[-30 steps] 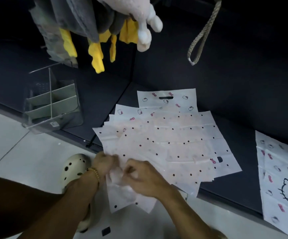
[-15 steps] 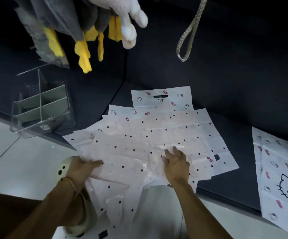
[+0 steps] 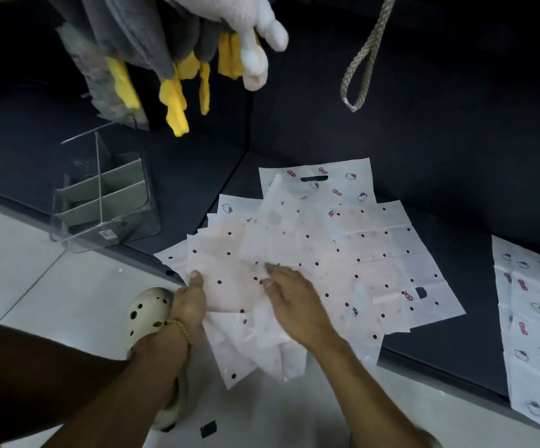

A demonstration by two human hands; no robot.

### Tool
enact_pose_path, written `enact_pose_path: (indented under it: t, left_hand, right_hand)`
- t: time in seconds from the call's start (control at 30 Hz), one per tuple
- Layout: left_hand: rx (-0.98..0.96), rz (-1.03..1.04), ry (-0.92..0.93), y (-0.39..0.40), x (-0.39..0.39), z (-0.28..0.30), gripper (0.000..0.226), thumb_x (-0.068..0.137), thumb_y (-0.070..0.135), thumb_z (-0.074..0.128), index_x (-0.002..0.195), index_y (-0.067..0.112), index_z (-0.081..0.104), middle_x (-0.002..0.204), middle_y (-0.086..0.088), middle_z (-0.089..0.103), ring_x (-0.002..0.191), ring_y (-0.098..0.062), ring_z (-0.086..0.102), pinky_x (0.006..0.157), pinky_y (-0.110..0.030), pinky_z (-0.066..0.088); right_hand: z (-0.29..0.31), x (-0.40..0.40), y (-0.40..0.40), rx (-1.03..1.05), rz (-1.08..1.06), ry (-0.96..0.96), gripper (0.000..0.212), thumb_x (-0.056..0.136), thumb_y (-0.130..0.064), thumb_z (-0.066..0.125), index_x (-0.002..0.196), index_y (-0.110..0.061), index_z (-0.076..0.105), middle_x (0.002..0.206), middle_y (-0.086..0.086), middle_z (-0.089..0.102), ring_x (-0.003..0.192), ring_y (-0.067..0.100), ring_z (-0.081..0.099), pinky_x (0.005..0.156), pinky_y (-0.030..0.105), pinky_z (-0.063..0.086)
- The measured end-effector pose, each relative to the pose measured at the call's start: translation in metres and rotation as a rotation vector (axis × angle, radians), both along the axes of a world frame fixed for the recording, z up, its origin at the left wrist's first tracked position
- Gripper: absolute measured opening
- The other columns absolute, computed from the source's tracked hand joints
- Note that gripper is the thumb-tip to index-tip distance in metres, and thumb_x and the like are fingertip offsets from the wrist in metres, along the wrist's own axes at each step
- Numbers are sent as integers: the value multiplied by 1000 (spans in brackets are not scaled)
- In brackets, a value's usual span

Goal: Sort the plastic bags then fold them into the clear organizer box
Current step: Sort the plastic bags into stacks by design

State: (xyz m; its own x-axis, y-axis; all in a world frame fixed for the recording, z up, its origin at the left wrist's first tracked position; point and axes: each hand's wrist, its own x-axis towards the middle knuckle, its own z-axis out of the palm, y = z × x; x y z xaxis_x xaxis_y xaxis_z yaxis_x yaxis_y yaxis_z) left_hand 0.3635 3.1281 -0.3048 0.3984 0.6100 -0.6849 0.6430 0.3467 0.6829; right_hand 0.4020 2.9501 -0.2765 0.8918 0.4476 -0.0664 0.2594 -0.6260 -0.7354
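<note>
At lower centre, the left hand (image 3: 188, 302) pinches the dotted bags (image 3: 294, 253) steady while the right hand (image 3: 289, 294) presses flat-fingered, seemingly smoothing them for folding

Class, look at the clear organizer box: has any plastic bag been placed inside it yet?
No. The clear organizer box shows only its dividers, while the plastic bags lie spread on the dark surface.

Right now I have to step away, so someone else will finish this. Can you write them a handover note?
Left hand grips the near edge of the polka-dot bags; right hand lies flat on them. Cat-print bags lie under the pile's far end, more at right. Clear organizer box at left holds no bags. Sorting is underway; all folding and boxing remain.
</note>
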Motion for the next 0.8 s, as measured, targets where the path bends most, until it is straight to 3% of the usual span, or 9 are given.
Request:
enact_pose_path:
  t: [0.13, 0.23, 0.27, 0.33, 0.43, 0.53, 0.63, 0.7, 0.8]
  left_hand:
    - [-213, 64, -140, -7, -2, 10, 66, 94, 61, 33, 119, 5, 58, 120, -18, 62, 105, -35, 60, 98, -44, 45]
    - [-391, -60, -300, -8, -10, 15, 77, 81, 78, 38, 120, 16, 63, 116, -10, 68, 108, -30, 63, 99, -47, 44]
    - [-391, -103, -299, -8, -11, 15, 71, 82, 73, 44, 123, 17, 61, 118, -10, 67, 110, -30, 61, 101, -48, 42]
    - [-305, -136, -242, -9, -8, 11, 40, 90, 36, 61, 119, 9, 62, 117, -15, 66, 104, -33, 62, 98, -50, 45]
    - [-168, -117, -129, -8, -6, 1, 19, 88, 1, 60, 107, 1, 62, 108, -21, 65, 95, -36, 63, 88, -48, 51]
    - [-192, -139, -148, -2, -9, -3, 10, 88, 1, 60, 96, 4, 64, 101, -18, 68, 90, -35, 65, 79, -45, 54]
    - [-148, -118, -187, 4, -10, -3, 8, 87, 1, 61, 90, 9, 63, 93, -14, 68, 83, -32, 65, 67, -36, 52]
    - [-127, -127, -190, 7, -10, -1, 8, 87, 2, 61, 89, 9, 63, 97, -16, 67, 87, -35, 64, 76, -42, 53]
    - [-112, -161, -170, 8, -10, 1, 8, 87, 3, 62, 88, 11, 63, 97, -15, 67, 92, -38, 64, 90, -52, 50]
  right_hand:
    - [-12, -30, 27, -202, 187, -73, 37, 101, -33, 38, 129, -18, 58, 140, -7, 51, 124, 16, 45, 108, 30, 34]
    - [-13, -33, 30, -266, 236, -48, 36, 99, -35, 40, 126, -20, 60, 141, -5, 49, 124, 19, 45, 107, 34, 36]
    - [-13, -31, 28, -258, 253, -17, 35, 98, -37, 42, 124, -21, 61, 141, -4, 50, 123, 20, 46, 106, 34, 38]
    - [-10, -23, 21, -192, 247, 84, 34, 95, -38, 47, 119, -21, 65, 134, -2, 56, 119, 19, 51, 102, 29, 39]
    - [-12, 1, -7, -122, -15, 119, 38, 94, -35, 53, 128, -20, 59, 132, -1, 58, 125, 16, 48, 105, 26, 36]
    - [-21, 32, -59, -259, -401, -28, 50, 95, -30, 55, 139, -10, 46, 144, 10, 46, 137, 23, 34, 111, 37, 33]
    - [-38, 49, -112, -511, -567, 30, 72, 94, -41, 52, 150, -7, 22, 159, 14, 17, 147, 28, 11, 116, 44, 21]
    - [-50, 49, -132, -603, -598, 117, 77, 93, -51, 48, 150, -9, 17, 160, 12, 10, 147, 29, 6, 115, 48, 18]
    - [-60, 44, -139, -662, -592, 85, 57, 94, -52, 45, 139, -17, 38, 151, 8, 28, 139, 31, 22, 105, 49, 34]
